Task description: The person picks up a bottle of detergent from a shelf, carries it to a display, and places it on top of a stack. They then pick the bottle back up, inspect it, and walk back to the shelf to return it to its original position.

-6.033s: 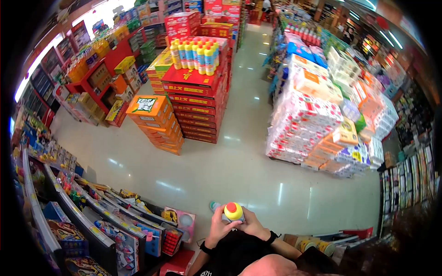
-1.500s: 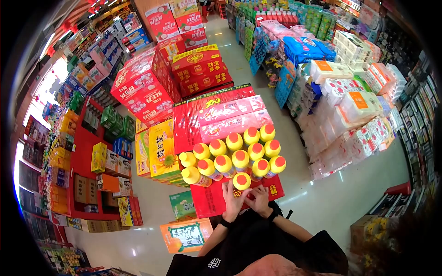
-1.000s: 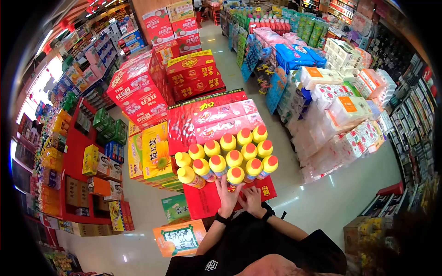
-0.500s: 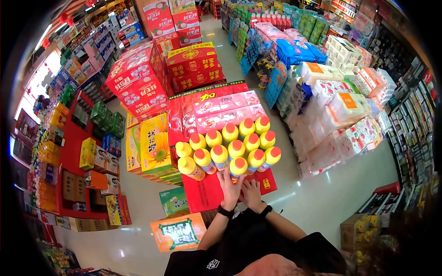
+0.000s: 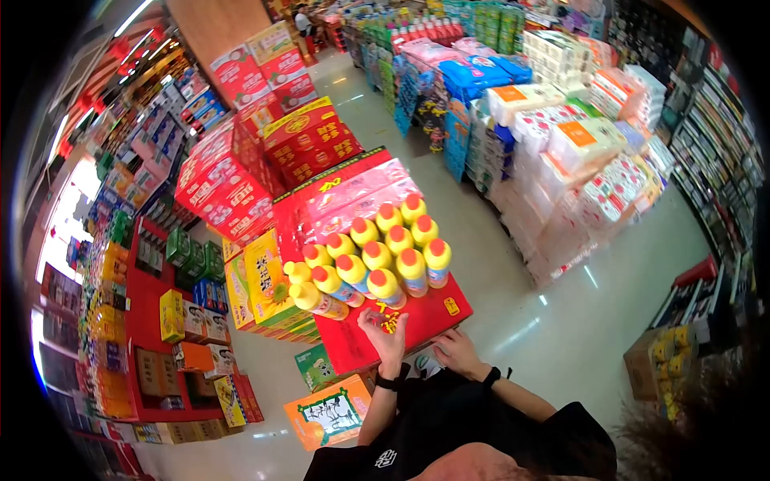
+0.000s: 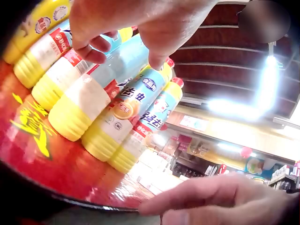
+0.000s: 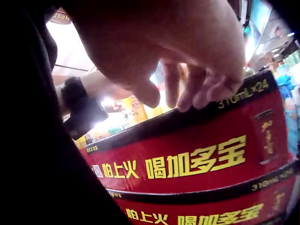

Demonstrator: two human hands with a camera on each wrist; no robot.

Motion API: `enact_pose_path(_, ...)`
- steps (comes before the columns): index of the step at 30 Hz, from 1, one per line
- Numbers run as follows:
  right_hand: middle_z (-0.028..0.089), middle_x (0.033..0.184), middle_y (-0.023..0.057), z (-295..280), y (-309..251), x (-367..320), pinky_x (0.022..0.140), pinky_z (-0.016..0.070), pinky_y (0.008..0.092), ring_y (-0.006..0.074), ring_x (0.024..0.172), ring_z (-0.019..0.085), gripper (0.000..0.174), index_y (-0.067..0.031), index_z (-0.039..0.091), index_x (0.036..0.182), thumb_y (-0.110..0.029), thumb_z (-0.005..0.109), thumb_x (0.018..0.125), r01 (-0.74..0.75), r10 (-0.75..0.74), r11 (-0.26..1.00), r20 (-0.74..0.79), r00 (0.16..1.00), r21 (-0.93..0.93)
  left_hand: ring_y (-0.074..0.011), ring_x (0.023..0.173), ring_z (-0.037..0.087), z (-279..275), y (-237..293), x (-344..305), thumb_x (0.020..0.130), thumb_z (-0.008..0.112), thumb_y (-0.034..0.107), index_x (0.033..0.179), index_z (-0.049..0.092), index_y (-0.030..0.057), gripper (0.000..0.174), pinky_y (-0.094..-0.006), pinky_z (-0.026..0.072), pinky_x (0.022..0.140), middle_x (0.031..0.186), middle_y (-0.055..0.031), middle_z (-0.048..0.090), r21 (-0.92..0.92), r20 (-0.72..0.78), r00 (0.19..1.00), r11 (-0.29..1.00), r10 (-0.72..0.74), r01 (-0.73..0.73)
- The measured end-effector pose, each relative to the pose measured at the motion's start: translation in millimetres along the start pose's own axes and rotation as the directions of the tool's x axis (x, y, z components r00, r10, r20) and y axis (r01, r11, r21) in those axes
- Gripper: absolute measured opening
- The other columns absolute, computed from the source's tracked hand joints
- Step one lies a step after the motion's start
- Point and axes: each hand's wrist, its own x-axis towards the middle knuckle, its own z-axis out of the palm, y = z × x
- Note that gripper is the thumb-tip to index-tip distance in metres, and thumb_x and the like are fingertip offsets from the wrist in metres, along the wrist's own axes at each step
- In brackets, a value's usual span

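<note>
Several yellow plastic bottles with red caps, like cleaner bottles (image 5: 375,255), stand upright in rows on a red drink carton (image 5: 437,309). One front bottle (image 5: 387,289) stands ahead of its neighbours. My left hand (image 5: 387,341) hovers just before this bottle's base, thumb and fingers apart and holding nothing. In the left wrist view, the left hand (image 6: 145,23) overlaps the bottle labels. My right hand (image 5: 457,353) is at the carton's near edge with fingers loosely bent. The right wrist view shows the right hand's fingertips (image 7: 201,101) right at the carton's top edge, nothing held.
Pink packs (image 5: 361,192) lie behind the bottles, with red boxes (image 5: 309,140) stacked beyond. Yellow tea cartons (image 5: 269,268) and an orange box (image 5: 329,413) stand to the left. Wrapped tissue packs (image 5: 593,184) are piled to the right, across a strip of floor (image 5: 489,297).
Six seconds ago both hands held a bottle away from the stack. It then stood on the carton with the hands at it. Now the left hand has drawn back; the view has turned.
</note>
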Motion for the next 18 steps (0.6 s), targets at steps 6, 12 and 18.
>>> enact_pose_path(6,0.066,0.088,0.0112,-49.0,25.5,-66.6,0.073,0.0519,0.0406,0.0311,0.082,0.063,0.022,-0.0095,0.072,0.105,-0.019,0.073,0.086,-0.243,0.243,0.969,-0.004,0.970,0.049,-0.0163,0.087,0.055,12.2,23.1,-75.7,0.074,0.089,0.007,0.124,0.045,0.0039,0.067,-0.0320,0.0499,0.080,0.106,-0.0078,0.047,-0.088,0.259,0.961,0.989,-0.093,0.119)
enact_pose_path(12,0.067,0.089,0.0109,-110.8,31.9,-138.5,0.072,0.0530,0.0385,0.0278,0.081,0.065,0.025,-0.0084,0.072,0.109,-0.021,0.073,0.088,-0.517,0.518,0.855,-0.016,0.855,0.033,-0.0186,0.088,0.060,49.9,65.6,-144.0,0.082,0.083,0.012,0.123,0.056,0.0006,0.051,-0.0320,0.0531,0.076,0.109,-0.0101,0.052,0.094,0.609,0.791,0.996,-0.048,-0.012)
enact_pose_path(18,0.068,0.091,0.0112,-175.6,31.2,-225.6,0.073,0.0533,0.0356,0.0244,0.080,0.064,0.028,-0.0052,0.071,0.110,-0.020,0.074,0.087,-0.604,0.618,0.785,-0.248,0.746,0.137,-0.0214,0.097,0.060,85.1,103.0,-215.1,0.084,0.081,0.014,0.123,0.058,0.0043,0.046,-0.0337,0.0524,0.080,0.115,-0.0111,0.052,0.057,0.818,0.575,0.997,-0.014,-0.057)
